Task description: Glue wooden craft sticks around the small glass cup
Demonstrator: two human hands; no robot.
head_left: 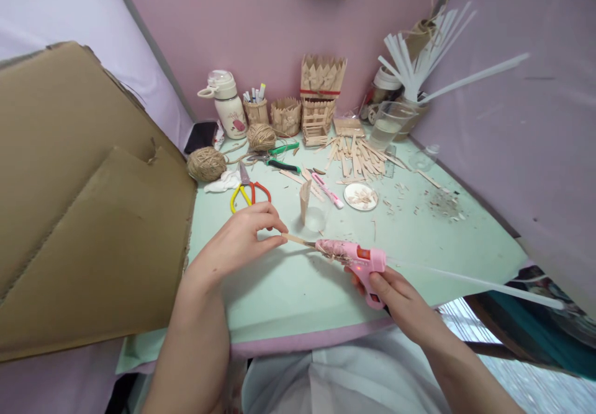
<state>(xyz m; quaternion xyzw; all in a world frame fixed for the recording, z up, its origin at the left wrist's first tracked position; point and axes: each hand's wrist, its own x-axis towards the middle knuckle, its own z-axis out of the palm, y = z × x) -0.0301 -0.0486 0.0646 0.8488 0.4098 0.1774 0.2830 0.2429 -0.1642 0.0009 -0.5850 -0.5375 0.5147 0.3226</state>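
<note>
While the left hand [242, 240] pinched a wooden stick [294, 239] by one end between thumb and fingertips, probably keeping skin off the hot tip, the right hand [403, 302] was closed around the pink glue gun [354, 257], its nozzle touching the stick between them. Just beyond both hands stood a small clear cup [315, 216].

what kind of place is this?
Probably a home craft desk. The right hand holds a pink hot glue gun to a flat wooden craft stick pinched in the left hand; a heap of wooden sticks, a ball of brown jute twine and stick-built wooden holders sit on the pale green tabletop.
</note>
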